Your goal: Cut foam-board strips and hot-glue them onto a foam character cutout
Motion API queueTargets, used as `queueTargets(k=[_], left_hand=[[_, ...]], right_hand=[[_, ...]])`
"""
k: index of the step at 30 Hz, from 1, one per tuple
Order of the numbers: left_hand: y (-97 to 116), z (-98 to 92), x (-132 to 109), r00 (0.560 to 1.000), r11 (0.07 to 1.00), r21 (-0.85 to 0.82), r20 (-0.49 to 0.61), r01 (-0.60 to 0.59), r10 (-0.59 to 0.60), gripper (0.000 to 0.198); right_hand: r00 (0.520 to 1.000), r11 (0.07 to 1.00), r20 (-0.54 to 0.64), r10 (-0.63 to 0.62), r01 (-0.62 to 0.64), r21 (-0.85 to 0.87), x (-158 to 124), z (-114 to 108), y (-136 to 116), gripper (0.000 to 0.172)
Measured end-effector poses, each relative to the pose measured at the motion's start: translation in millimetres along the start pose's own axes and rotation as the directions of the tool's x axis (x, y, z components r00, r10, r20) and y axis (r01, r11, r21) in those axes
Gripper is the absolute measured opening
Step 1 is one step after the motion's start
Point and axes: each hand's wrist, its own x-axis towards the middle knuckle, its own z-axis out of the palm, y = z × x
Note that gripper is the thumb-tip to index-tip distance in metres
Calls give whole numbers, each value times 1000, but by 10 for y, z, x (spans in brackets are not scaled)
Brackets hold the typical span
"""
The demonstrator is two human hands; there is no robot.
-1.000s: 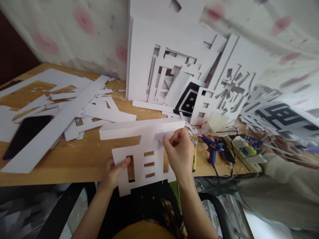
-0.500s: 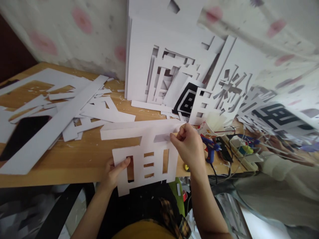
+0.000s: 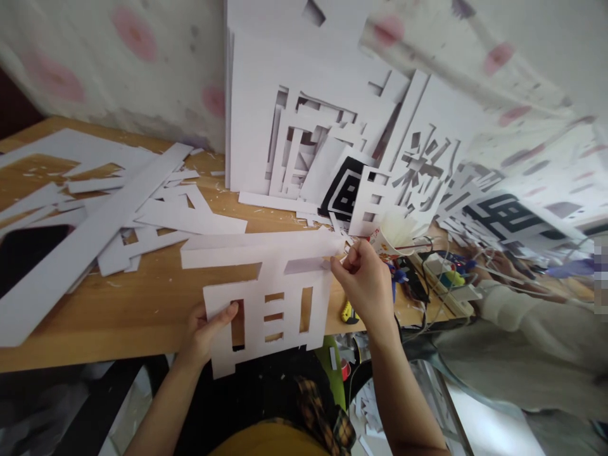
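A white foam-board character cutout [image 3: 285, 282] with several rectangular openings is held over the table's front edge. My left hand [image 3: 204, 332] grips its lower left side, the thumb lying across the front by the left opening. Beside the cutout's upper right end is my right hand [image 3: 365, 282], closed in a pinch with thumb and forefinger together. Whatever is between those fingertips, if anything, is too small to make out. Just below that hand a yellow utility knife [image 3: 349, 312] lies on the table. A blue glue gun [image 3: 398, 273] is partly hidden behind my right hand.
Large white boards [image 3: 294, 50] and cut characters lean at the back. Board scraps [image 3: 190, 212] and a long strip [image 3: 109, 221] cover the left, over a dark phone [image 3: 28, 253]. A paper cup [image 3: 392, 237] and power strip [image 3: 446, 288] stand right, near another person's sleeve [image 3: 508, 313].
The view has turned slightly right. My right hand has shifted a little right and down from the cutout's upper edge, uncovering more of the utility knife. My left hand keeps its grip.
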Motion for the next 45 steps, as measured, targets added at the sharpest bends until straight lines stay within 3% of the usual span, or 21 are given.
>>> queueTargets(k=[5, 10, 15, 24, 27, 31, 33, 35, 37, 40, 45], left_hand=[[-2, -3, 11, 1000, 1000, -14, -5, 24, -25, 32], [104, 59, 17, 992, 974, -213, -112, -72, 49, 35], [164, 105, -4, 995, 958, -276, -93, -71, 47, 33], [117, 75, 25, 998, 943, -331, -51, 9, -27, 36], [129, 91, 15, 999, 950, -313, -46, 3, -19, 36], [153, 110, -5, 998, 950, -313, -50, 8, -25, 35], [162, 111, -10, 997, 952, -305, -73, 5, -28, 36], [163, 103, -8, 995, 955, -295, -94, -1, -28, 38], [155, 88, 1, 993, 956, -294, -108, 4, -38, 40], [130, 62, 21, 994, 953, -301, -103, 10, -43, 41], [115, 63, 31, 998, 951, -309, -53, 12, -30, 40]], right_hand=[[999, 998, -12, 30, -30, -49, -20, -55, 121, 27], [989, 989, -114, 91, -102, -103, 15, -181, 436, 28], [975, 984, -177, 131, -149, -97, 33, -275, 697, 33], [993, 996, -69, 91, -91, 9, 113, -11, 824, 35], [995, 995, -87, 52, -44, 87, 119, 91, 750, 36], [977, 930, -110, -180, 206, 306, 13, 274, 387, 26], [961, 899, -146, -237, 274, 342, -62, 426, 188, 36], [975, 898, -143, -169, 212, 385, -120, 603, 53, 57], [995, 888, -90, -41, 78, 453, -144, 761, 0, 66], [998, 844, -25, 49, -28, 536, -123, 892, 27, 46], [987, 848, -157, 22, 65, 527, -63, 857, 90, 20]])
